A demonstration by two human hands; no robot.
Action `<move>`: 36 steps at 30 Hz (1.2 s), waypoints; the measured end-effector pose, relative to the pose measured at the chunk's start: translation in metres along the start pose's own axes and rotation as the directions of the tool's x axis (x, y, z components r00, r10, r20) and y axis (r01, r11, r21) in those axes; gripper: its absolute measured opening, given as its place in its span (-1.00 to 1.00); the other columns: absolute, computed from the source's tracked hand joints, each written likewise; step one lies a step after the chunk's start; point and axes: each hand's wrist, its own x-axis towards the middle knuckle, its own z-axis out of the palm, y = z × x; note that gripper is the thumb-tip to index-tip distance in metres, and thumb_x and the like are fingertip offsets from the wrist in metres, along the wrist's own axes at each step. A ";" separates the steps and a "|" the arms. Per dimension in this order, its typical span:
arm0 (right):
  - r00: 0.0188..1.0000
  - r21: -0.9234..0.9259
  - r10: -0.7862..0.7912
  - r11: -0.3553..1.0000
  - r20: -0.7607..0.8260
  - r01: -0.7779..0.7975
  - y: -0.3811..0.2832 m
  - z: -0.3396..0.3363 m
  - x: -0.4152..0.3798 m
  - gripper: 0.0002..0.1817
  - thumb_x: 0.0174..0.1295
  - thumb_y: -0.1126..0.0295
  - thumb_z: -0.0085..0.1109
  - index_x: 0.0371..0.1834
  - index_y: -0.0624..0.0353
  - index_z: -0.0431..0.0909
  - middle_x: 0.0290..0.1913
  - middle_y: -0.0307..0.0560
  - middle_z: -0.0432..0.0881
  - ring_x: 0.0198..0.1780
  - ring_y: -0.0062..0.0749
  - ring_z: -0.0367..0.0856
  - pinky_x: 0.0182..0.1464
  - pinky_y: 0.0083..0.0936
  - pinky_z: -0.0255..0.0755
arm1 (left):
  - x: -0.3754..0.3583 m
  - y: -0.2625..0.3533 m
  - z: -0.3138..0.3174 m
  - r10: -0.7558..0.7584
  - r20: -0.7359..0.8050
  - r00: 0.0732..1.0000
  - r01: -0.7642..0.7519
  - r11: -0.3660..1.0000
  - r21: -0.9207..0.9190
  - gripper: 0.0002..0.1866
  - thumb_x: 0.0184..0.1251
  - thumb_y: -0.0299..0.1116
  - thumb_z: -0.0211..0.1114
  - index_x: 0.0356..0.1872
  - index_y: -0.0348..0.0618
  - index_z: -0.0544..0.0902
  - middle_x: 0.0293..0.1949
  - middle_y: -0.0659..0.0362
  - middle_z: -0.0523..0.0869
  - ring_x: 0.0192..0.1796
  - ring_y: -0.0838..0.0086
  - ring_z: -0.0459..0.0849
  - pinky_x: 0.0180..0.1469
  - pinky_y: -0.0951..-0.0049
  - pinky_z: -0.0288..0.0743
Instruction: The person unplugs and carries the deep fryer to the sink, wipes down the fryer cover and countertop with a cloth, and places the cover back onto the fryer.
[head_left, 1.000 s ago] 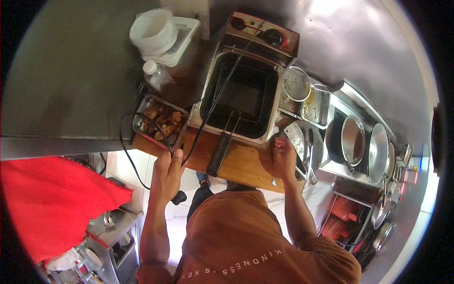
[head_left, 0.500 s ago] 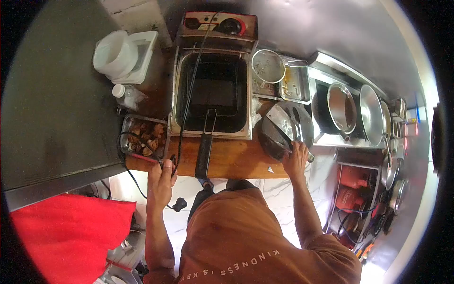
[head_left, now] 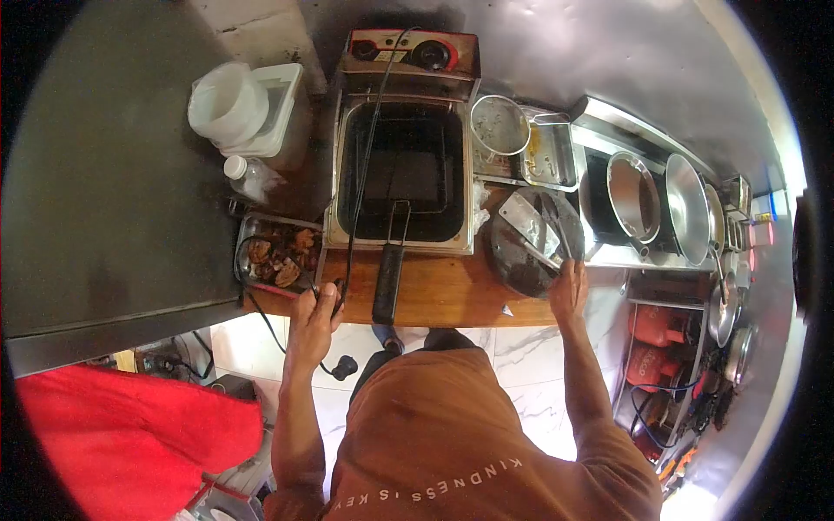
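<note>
My left hand (head_left: 314,323) is closed around a black power cord (head_left: 268,321), whose plug (head_left: 344,367) dangles below over the floor. Just beyond that hand is a tray of browned food pieces (head_left: 282,254). My right hand (head_left: 569,293) is closed on dark tongs (head_left: 563,227) at the near right edge of a round dark board (head_left: 521,252). A cleaver (head_left: 528,227) lies on the board, left of the tongs. Between my hands stands a deep fryer (head_left: 403,174) with dark contents, its basket's black handle (head_left: 387,285) pointing toward me.
Plastic tubs (head_left: 228,106) and a clear bottle (head_left: 252,175) stand at the left. Right of the fryer are a strainer (head_left: 500,125) and a metal tray (head_left: 549,149), then pans (head_left: 634,196) on a stove. Red cylinders (head_left: 653,325) sit below. Red cloth (head_left: 139,434) hangs lower left.
My right hand has moved right, from the knife handle to the tongs, and the tongs have shifted. My left hand still holds the cord. The view has shifted slightly.
</note>
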 end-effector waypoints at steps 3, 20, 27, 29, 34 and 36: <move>0.997 0.222 0.028 0.975 -0.065 -0.013 -0.010 -0.023 -0.007 -0.71 0.10 0.59 0.16 -0.08 0.23 0.46 -0.19 0.28 0.52 -0.14 0.31 0.58 -0.07 0.12 0.45 | 0.000 0.002 0.006 -0.009 -0.002 1.000 0.009 1.000 -0.021 -0.58 0.65 -0.02 0.11 -0.26 -0.21 0.49 -0.26 0.24 0.51 -0.18 0.60 0.56 -0.14 0.58 0.56; 0.923 0.536 0.096 0.790 0.374 -0.299 -0.101 -0.149 -0.061 -0.66 0.48 0.37 0.00 0.24 0.19 0.57 -0.60 -0.20 0.32 -0.52 -0.52 0.27 -0.41 -0.40 0.24 | 0.024 -0.021 0.005 0.099 0.118 0.988 -0.085 0.990 -0.115 -0.58 0.61 0.05 0.15 -0.31 -0.11 0.50 -0.42 0.32 0.50 -0.48 0.65 0.40 -0.43 0.61 0.24; 0.919 0.413 0.036 0.886 0.392 -0.211 -0.111 -0.159 -0.054 -0.68 0.40 0.37 0.20 0.13 0.29 0.59 -0.51 0.23 0.61 -0.48 0.04 0.64 -0.39 -0.19 0.44 | 0.017 -0.016 -0.002 0.095 0.129 0.987 -0.090 0.995 -0.041 -0.58 0.62 0.06 0.11 -0.32 -0.07 0.51 -0.50 0.34 0.46 -0.50 0.69 0.34 -0.45 0.61 0.17; 0.936 0.435 -0.038 0.891 0.349 -0.127 -0.106 -0.160 -0.048 -0.70 0.37 0.38 0.19 0.10 0.27 0.60 -0.52 0.24 0.60 -0.45 0.11 0.65 -0.37 -0.14 0.46 | 0.014 -0.015 -0.002 0.091 0.103 0.991 -0.081 0.992 -0.100 -0.60 0.64 -0.02 0.13 -0.33 -0.13 0.51 -0.40 0.31 0.53 -0.42 0.71 0.44 -0.43 0.66 0.32; 0.912 0.396 -0.191 0.918 0.363 0.035 -0.095 -0.171 -0.013 -0.82 0.26 0.42 0.14 -0.16 0.25 0.63 -0.52 0.25 0.60 -0.40 0.23 0.67 -0.32 -0.02 0.48 | 0.004 -0.013 0.013 0.102 -0.012 0.995 -0.102 0.983 -0.149 -0.61 0.60 0.01 0.19 -0.29 -0.12 0.54 -0.38 0.32 0.52 -0.39 0.69 0.43 -0.39 0.66 0.29; 0.907 0.431 -0.263 0.896 0.329 0.104 -0.091 -0.173 -0.001 -0.83 0.25 0.43 0.14 -0.16 0.24 0.63 -0.52 0.25 0.60 -0.40 0.23 0.67 -0.32 -0.02 0.49 | 0.004 -0.014 0.023 0.119 -0.049 0.992 -0.126 0.976 -0.180 -0.59 0.56 0.11 0.19 -0.28 -0.04 0.56 -0.48 0.35 0.47 -0.48 0.67 0.33 -0.43 0.59 0.11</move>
